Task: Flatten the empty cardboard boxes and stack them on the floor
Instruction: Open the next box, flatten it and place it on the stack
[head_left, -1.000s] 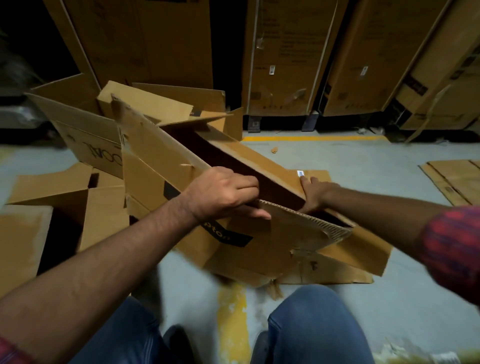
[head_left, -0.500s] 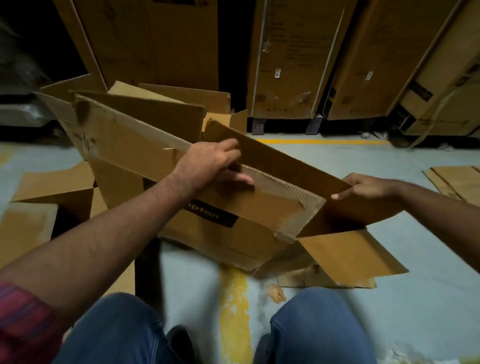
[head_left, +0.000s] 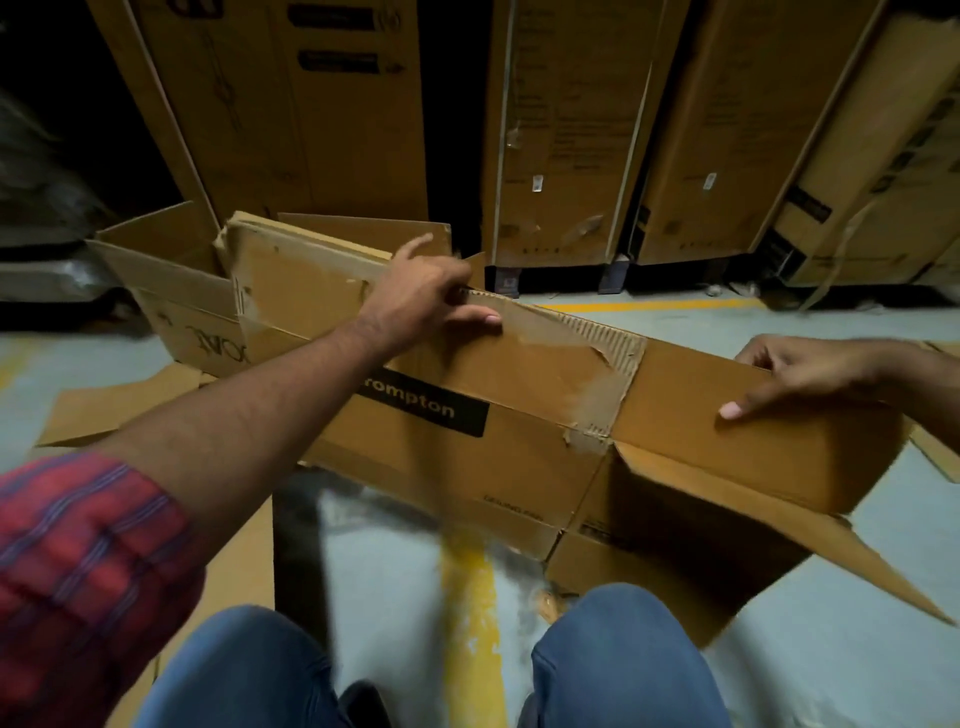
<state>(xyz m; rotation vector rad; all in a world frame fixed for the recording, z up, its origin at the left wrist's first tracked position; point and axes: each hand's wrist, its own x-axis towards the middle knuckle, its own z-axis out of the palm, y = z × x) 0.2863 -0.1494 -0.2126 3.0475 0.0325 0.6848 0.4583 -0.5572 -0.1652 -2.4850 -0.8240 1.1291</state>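
While the long carton (head_left: 519, 457) is half collapsed, the step in hand looks like the flattening itself. Stacking is not yet begun.

- Left hand (head_left: 426, 301): fingers curl over the carton's top edge and the thumb lies on the near face. It is gripping.
- Right hand (head_left: 810, 374): grips the same top edge farther right, thumb pressed on the near panel.
- The carton is held up over the grey floor (head_left: 831, 649), above the yellow line (head_left: 467, 597). I cannot tell whether its lower edge touches down.
- Material: brown corrugated board with a matte face. Where tape has stripped the liner, a torn patch (head_left: 597, 338) bares the fluting. There is a black label (head_left: 421, 405). The end flaps (head_left: 779, 545) splay open.
- Next, in my judgement: press the panels together along the creases, fold the flaps in line, then lay the carton on the flat sheets (head_left: 114, 410) by the floor's left edge.
- An open box (head_left: 171, 306) waits behind.
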